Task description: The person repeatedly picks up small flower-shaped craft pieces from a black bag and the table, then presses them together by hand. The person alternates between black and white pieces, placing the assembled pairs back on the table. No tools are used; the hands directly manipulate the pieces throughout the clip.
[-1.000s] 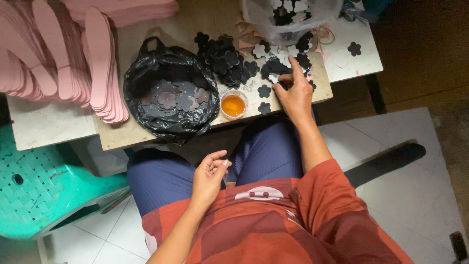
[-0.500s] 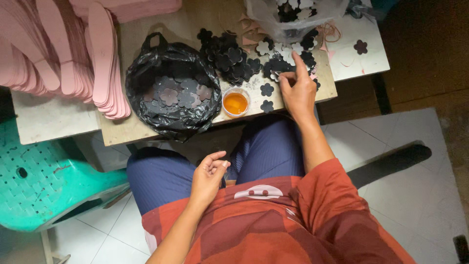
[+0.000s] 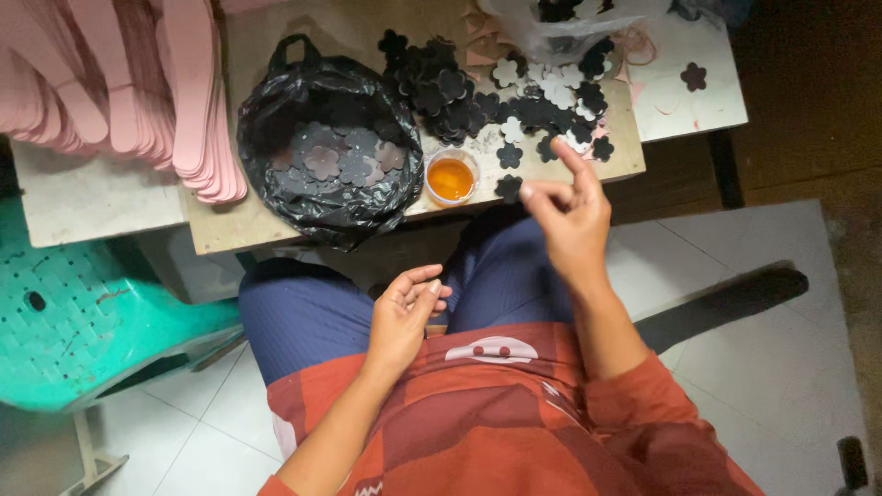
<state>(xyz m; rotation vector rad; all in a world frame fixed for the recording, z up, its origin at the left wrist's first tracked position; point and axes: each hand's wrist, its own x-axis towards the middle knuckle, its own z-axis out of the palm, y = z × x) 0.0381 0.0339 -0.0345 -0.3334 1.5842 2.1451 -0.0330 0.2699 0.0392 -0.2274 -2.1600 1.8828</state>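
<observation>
I see a wooden worktop carrying an open black plastic bag of flower cutouts, a small cup of orange liquid, a heap of dark flower cutouts and stacked pink soles.

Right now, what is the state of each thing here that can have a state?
Black bag: open, flower cut-outs inside.
Cup: uncovered, holds orange liquid.
Clear bag: open, dark flowers inside.
Flower pile: loose, spread on the board.
Pink strips: stacked, fanned out.
Left hand: open, palm up, empty, over the lap.
Right hand: raised off the board, fingers spread; whether it pinches a flower I cannot tell.
</observation>
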